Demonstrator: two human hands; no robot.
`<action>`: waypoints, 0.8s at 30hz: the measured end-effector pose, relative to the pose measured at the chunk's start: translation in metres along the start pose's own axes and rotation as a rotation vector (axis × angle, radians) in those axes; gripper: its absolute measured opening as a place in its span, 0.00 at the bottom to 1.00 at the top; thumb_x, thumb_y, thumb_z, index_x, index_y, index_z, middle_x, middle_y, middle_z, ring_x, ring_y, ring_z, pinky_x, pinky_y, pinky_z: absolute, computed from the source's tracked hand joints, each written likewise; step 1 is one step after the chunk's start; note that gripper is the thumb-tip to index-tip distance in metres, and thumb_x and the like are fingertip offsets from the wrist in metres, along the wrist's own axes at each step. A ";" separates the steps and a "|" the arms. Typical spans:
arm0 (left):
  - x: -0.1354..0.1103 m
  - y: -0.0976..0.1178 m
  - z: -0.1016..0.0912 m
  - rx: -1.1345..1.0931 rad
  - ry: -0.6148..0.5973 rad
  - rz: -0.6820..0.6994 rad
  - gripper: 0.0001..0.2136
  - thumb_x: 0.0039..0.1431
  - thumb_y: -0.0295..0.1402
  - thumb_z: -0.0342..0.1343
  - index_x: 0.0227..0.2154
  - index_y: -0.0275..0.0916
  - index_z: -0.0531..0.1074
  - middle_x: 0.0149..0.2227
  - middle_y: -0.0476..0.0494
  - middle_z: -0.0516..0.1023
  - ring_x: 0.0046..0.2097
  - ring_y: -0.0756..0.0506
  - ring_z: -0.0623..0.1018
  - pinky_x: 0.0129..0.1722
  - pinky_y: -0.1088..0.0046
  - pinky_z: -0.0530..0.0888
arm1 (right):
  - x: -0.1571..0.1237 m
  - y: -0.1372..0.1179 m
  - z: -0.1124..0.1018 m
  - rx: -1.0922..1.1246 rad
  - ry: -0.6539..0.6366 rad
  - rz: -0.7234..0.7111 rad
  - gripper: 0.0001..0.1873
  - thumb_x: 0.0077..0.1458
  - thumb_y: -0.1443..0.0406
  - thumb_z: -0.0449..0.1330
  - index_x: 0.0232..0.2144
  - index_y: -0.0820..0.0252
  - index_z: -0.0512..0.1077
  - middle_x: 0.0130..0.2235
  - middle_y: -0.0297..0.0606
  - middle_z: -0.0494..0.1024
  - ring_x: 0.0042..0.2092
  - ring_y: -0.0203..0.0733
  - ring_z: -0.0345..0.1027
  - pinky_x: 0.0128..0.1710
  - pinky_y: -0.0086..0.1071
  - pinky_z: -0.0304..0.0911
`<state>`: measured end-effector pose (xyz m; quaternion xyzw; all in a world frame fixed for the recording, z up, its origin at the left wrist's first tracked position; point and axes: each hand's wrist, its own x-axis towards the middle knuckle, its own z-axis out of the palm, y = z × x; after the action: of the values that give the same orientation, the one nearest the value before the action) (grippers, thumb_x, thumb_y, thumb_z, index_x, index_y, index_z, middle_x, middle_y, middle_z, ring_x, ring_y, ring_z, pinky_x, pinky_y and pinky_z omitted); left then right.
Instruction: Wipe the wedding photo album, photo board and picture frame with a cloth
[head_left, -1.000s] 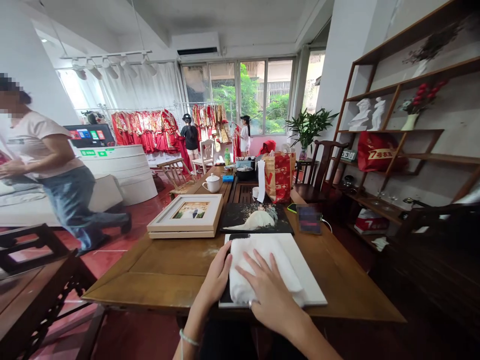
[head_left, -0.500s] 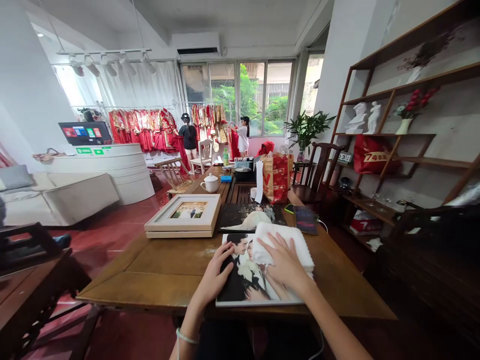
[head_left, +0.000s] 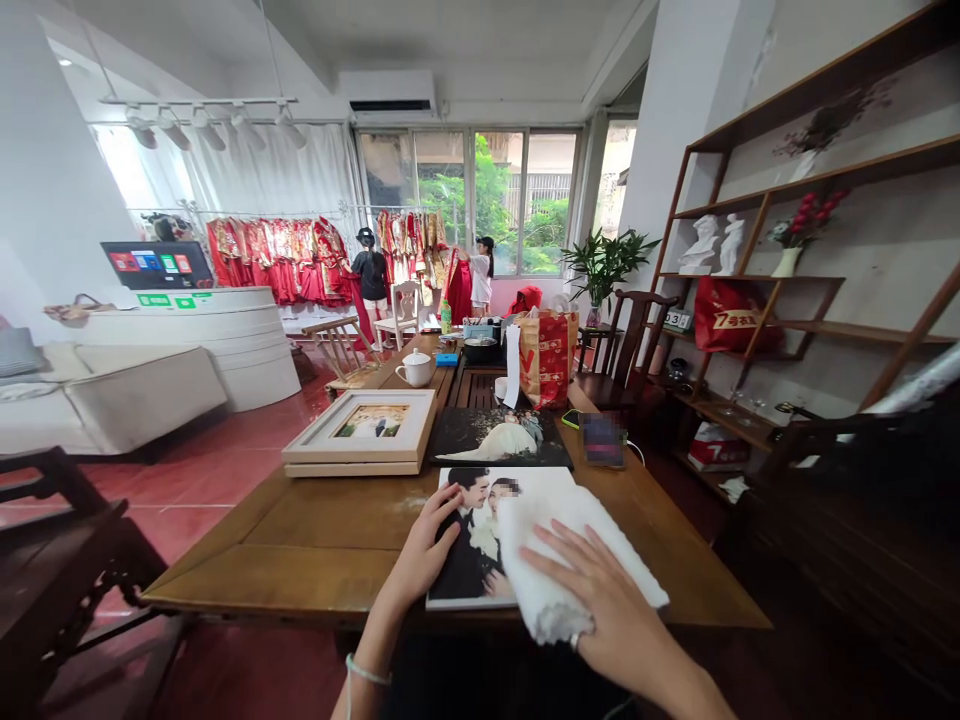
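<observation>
A glossy wedding photo panel (head_left: pixel 474 560) lies flat at the near edge of the table, showing a couple in a dark suit and a white dress. My left hand (head_left: pixel 426 550) rests on its left edge, fingers apart and extended. On the right part of the panel is a white towel (head_left: pixel 626 545), which hides that side and hangs past the near edge. My right hand (head_left: pixel 592 590) presses flat on the towel with spread fingers. Just beyond lies a second, darker photo panel (head_left: pixel 480 425) with a figure in a long white gown.
Left of the panels are stacked picture frames (head_left: pixel 360 455). A white lidded cup (head_left: pixel 415 368), a red paper bag (head_left: pixel 551 365), and a phone-like device (head_left: pixel 602 443) with a cable stand farther back on the wooden table (head_left: pixel 315 570). Two people handle red garments near the window.
My right hand has slid the towel toward me and to the right, uncovering more of the panel's far edge. My left hand stays at the panel's left edge.
</observation>
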<state>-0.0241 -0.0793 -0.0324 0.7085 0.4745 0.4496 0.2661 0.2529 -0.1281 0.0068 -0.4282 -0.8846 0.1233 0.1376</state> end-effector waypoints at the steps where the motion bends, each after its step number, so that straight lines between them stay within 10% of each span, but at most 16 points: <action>1: 0.000 0.001 0.000 0.004 -0.005 -0.006 0.19 0.59 0.30 0.48 0.53 0.40 0.68 0.61 0.39 0.63 0.65 0.41 0.56 0.64 0.55 0.51 | 0.004 0.011 -0.002 -0.021 0.017 0.040 0.44 0.40 0.73 0.51 0.61 0.38 0.54 0.65 0.25 0.50 0.66 0.44 0.38 0.63 0.49 0.28; 12: -0.001 0.001 -0.001 0.026 -0.006 0.002 0.19 0.59 0.30 0.48 0.53 0.41 0.68 0.61 0.41 0.63 0.65 0.42 0.56 0.64 0.56 0.52 | 0.099 0.052 -0.014 -0.123 0.057 0.276 0.38 0.46 0.70 0.54 0.60 0.44 0.57 0.66 0.38 0.50 0.66 0.49 0.36 0.62 0.50 0.30; 24: 0.000 -0.002 0.002 0.030 0.035 0.017 0.18 0.59 0.31 0.49 0.52 0.43 0.69 0.60 0.42 0.64 0.64 0.42 0.59 0.63 0.57 0.54 | -0.030 0.010 0.006 -0.121 0.043 0.072 0.49 0.37 0.74 0.51 0.62 0.38 0.50 0.67 0.25 0.42 0.67 0.51 0.32 0.62 0.57 0.30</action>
<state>-0.0229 -0.0784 -0.0352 0.7085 0.4796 0.4570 0.2433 0.2758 -0.1461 -0.0061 -0.4697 -0.8714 0.0653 0.1259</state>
